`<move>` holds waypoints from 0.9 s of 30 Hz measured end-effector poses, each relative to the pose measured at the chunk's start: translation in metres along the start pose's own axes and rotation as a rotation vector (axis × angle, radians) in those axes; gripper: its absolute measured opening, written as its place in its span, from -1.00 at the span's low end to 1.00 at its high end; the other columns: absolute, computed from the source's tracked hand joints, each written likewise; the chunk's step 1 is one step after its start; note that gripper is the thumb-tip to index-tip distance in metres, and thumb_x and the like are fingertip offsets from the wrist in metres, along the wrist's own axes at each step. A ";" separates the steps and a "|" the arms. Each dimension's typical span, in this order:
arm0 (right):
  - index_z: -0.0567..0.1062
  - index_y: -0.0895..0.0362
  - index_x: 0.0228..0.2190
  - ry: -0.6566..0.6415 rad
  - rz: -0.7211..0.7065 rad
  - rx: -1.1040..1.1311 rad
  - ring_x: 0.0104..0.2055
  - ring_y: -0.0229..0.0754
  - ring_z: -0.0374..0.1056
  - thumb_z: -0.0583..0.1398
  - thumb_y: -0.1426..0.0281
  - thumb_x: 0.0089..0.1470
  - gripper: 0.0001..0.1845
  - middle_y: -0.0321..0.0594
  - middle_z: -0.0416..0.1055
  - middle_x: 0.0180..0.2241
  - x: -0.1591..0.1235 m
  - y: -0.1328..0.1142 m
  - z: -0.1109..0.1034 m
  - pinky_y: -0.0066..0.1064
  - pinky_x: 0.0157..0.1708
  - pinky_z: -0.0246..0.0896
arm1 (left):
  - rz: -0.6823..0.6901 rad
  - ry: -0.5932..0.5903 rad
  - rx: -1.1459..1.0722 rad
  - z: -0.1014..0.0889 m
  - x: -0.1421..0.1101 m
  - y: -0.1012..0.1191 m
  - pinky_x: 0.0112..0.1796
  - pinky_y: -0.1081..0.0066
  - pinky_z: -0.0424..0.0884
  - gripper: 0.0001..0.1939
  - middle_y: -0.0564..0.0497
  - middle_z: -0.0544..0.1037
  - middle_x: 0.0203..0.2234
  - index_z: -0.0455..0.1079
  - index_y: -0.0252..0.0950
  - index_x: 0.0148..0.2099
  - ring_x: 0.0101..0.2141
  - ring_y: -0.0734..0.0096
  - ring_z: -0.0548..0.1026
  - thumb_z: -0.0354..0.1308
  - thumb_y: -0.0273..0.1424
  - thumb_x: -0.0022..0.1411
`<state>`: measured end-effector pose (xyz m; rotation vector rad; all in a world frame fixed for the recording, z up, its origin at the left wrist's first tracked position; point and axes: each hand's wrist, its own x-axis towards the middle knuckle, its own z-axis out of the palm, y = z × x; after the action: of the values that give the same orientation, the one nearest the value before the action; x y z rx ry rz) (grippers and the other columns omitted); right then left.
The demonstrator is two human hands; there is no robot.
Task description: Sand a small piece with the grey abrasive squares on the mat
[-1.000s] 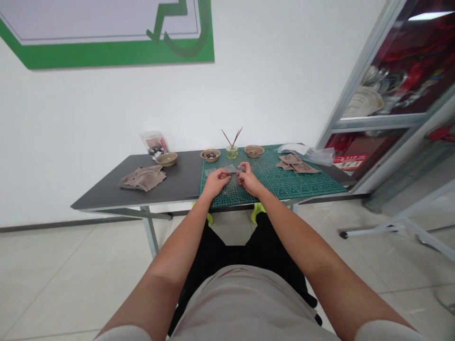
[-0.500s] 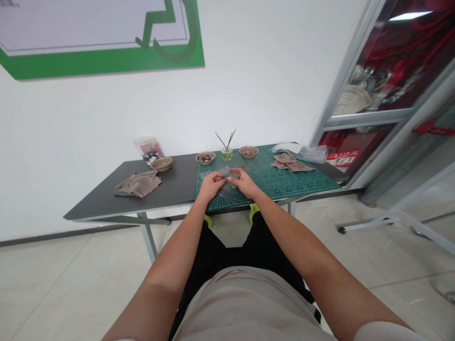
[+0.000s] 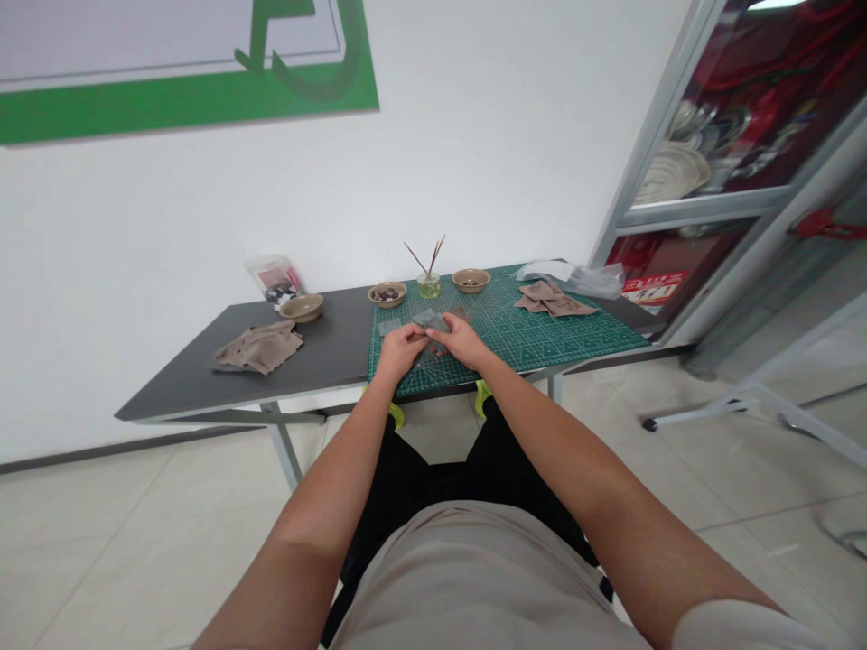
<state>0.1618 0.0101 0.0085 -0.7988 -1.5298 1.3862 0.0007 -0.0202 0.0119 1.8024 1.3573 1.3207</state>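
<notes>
Close together above the green cutting mat [image 3: 542,338], both hands work on a small grey, filmy piece [image 3: 429,318] that may be plastic or thin cloth. My left hand [image 3: 401,350] pinches its near edge between thumb and fingers. My right hand [image 3: 463,341] is closed on its right side, thumb nearly meeting the left fingertips. Fingers partly cover the piece, so its exact kind cannot be made out. A second pale grey piece [image 3: 390,328] lies on the mat just beyond my left hand.
Behind the hands stand a bowl of dark bits [image 3: 387,294], a glass jar with thin sticks [image 3: 429,284] and another bowl [image 3: 471,281]. Brown cloths [image 3: 261,348] lie left and right [image 3: 552,300]. A printed pouch [image 3: 275,280], a tan bowl [image 3: 302,308] and clear plastic bags [image 3: 575,276] sit near the wall.
My hands, apart at first, have come together on the grey piece, which now shows above the fingertips. The view has shifted slightly; the bowls and cloths keep their places.
</notes>
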 end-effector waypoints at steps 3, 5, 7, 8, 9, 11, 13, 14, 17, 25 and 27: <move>0.40 0.11 -0.27 -0.006 0.020 0.000 -0.48 -0.29 0.36 0.37 0.14 -0.08 -0.58 -0.32 0.44 -0.42 0.000 -0.001 0.001 -0.46 -0.52 0.31 | -0.011 0.007 0.066 0.000 -0.002 0.004 -0.41 0.43 0.28 -0.87 0.07 0.55 -0.56 0.47 -0.28 -0.43 -0.50 0.41 0.42 0.23 -0.34 0.11; 0.41 0.12 -0.30 -0.008 0.017 0.004 -0.48 -0.29 0.35 0.40 0.15 -0.11 -0.56 -0.33 0.43 -0.45 0.001 0.000 0.001 -0.45 -0.51 0.31 | -0.014 -0.004 0.106 0.000 -0.002 0.004 -0.42 0.44 0.25 -0.87 0.07 0.53 -0.58 0.46 -0.28 -0.45 -0.51 0.42 0.41 0.23 -0.35 0.10; 0.37 0.11 -0.31 0.003 0.011 0.021 -0.50 -0.29 0.35 0.42 0.16 -0.13 -0.55 -0.33 0.43 -0.44 0.002 0.001 0.001 -0.46 -0.54 0.29 | -0.017 -0.009 0.114 0.000 -0.002 0.004 -0.41 0.44 0.26 -0.86 0.07 0.54 -0.56 0.46 -0.28 -0.45 -0.50 0.41 0.42 0.23 -0.34 0.11; 0.35 0.10 -0.32 0.013 0.009 0.030 -0.51 -0.30 0.36 0.42 0.17 -0.13 -0.54 -0.34 0.43 -0.43 0.003 0.003 0.001 -0.47 -0.56 0.27 | -0.016 -0.009 0.110 0.000 -0.002 0.003 -0.41 0.44 0.26 -0.86 0.07 0.54 -0.55 0.46 -0.28 -0.45 -0.49 0.41 0.42 0.23 -0.34 0.11; 0.33 0.10 -0.32 0.022 0.007 0.038 -0.53 -0.30 0.35 0.41 0.17 -0.12 -0.54 -0.35 0.43 -0.42 0.003 0.004 0.000 -0.48 -0.59 0.25 | -0.013 -0.007 0.105 0.000 -0.002 0.003 -0.40 0.43 0.27 -0.87 0.07 0.54 -0.55 0.46 -0.28 -0.44 -0.49 0.41 0.42 0.23 -0.34 0.11; 0.31 0.09 -0.32 0.040 0.004 0.037 -0.56 -0.32 0.34 0.40 0.18 -0.10 -0.56 -0.38 0.42 -0.44 0.005 0.007 -0.001 -0.51 -0.64 0.20 | -0.005 -0.004 0.087 0.000 -0.001 0.002 -0.39 0.43 0.27 -0.88 0.07 0.54 -0.54 0.47 -0.28 -0.43 -0.48 0.41 0.42 0.24 -0.34 0.09; 0.30 0.09 -0.33 0.053 0.003 0.026 -0.58 -0.34 0.33 0.38 0.19 -0.06 -0.59 -0.40 0.40 -0.48 0.006 0.009 -0.002 -0.53 -0.66 0.18 | -0.005 -0.014 0.069 -0.001 0.000 0.003 -0.39 0.44 0.27 -0.89 0.07 0.54 -0.53 0.48 -0.28 -0.40 -0.48 0.42 0.41 0.25 -0.34 0.07; 0.30 0.09 -0.34 0.052 0.001 0.023 -0.59 -0.34 0.33 0.37 0.20 -0.05 -0.60 -0.40 0.40 -0.49 0.006 0.010 -0.003 -0.54 -0.67 0.18 | -0.008 -0.021 0.069 -0.001 0.000 0.003 -0.39 0.45 0.27 -0.89 0.07 0.53 -0.53 0.49 -0.28 -0.40 -0.48 0.43 0.40 0.25 -0.34 0.07; 0.34 0.11 -0.35 -0.014 -0.004 0.033 -0.59 -0.33 0.34 0.37 0.24 -0.05 -0.65 -0.37 0.41 -0.51 0.007 0.011 -0.003 -0.53 -0.67 0.20 | -0.003 -0.033 0.127 -0.003 0.001 0.005 -0.42 0.47 0.22 -0.90 0.11 0.47 -0.59 0.46 -0.30 -0.44 -0.51 0.47 0.35 0.23 -0.37 0.06; 0.33 0.10 -0.40 -0.046 -0.020 0.120 -0.58 -0.30 0.33 0.42 0.25 -0.17 -0.60 -0.39 0.39 -0.55 0.008 0.013 -0.005 -0.50 -0.65 0.21 | 0.025 -0.069 0.147 -0.004 0.000 0.008 -0.44 0.48 0.18 -0.88 0.13 0.41 -0.61 0.43 -0.30 -0.46 -0.52 0.50 0.31 0.21 -0.37 0.07; 0.33 0.10 -0.41 -0.039 -0.021 0.134 -0.57 -0.29 0.33 0.42 0.22 -0.19 -0.58 -0.38 0.40 -0.54 0.008 0.013 -0.005 -0.49 -0.63 0.21 | 0.028 -0.074 0.116 -0.004 0.000 0.008 -0.43 0.48 0.20 -0.89 0.11 0.44 -0.58 0.46 -0.31 -0.42 -0.50 0.48 0.33 0.22 -0.36 0.07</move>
<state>0.1624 0.0215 -0.0027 -0.6750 -1.4533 1.4798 0.0007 -0.0242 0.0202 1.9340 1.3990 1.1992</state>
